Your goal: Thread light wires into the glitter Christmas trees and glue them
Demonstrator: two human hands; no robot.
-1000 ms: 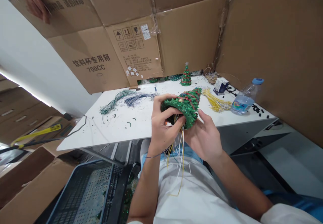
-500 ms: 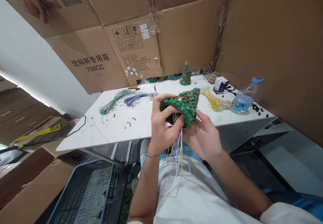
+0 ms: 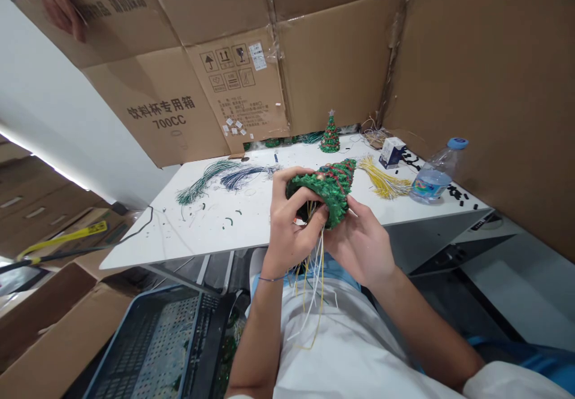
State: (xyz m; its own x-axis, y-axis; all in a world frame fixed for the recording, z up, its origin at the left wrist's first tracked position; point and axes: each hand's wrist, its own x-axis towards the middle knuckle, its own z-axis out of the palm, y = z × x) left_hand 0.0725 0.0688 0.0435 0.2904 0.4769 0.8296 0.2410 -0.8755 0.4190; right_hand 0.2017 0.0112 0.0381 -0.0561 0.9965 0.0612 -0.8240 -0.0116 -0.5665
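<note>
A small green Christmas tree ornament [image 3: 335, 186] with a red garland is held tilted above the table's front edge, its hollow base facing me. My left hand [image 3: 294, 219] is closed on the base rim, the thumb and a finger at the opening. White and yellow wires [image 3: 320, 267] hang from that opening down over my white shirt. My right hand [image 3: 363, 237] supports the tree from the right and below, its thumb against the side; its other fingers are partly hidden. What lies deep inside the base is too dark to make out.
On the white table [image 3: 179, 231] lie green wires [image 3: 204, 180], blue wires [image 3: 245, 176] and yellow wires [image 3: 386, 178]. Another tree [image 3: 330, 134], a small box [image 3: 392, 152] and a water bottle [image 3: 433, 174] stand there. Cardboard walls [image 3: 336, 69] enclose the back. A blue crate [image 3: 148, 339] sits below left. Another person's hand [image 3: 63, 9] shows top left.
Almost nothing differs. The tree and both hands keep their places, and the hanging wires have shifted very slightly.
</note>
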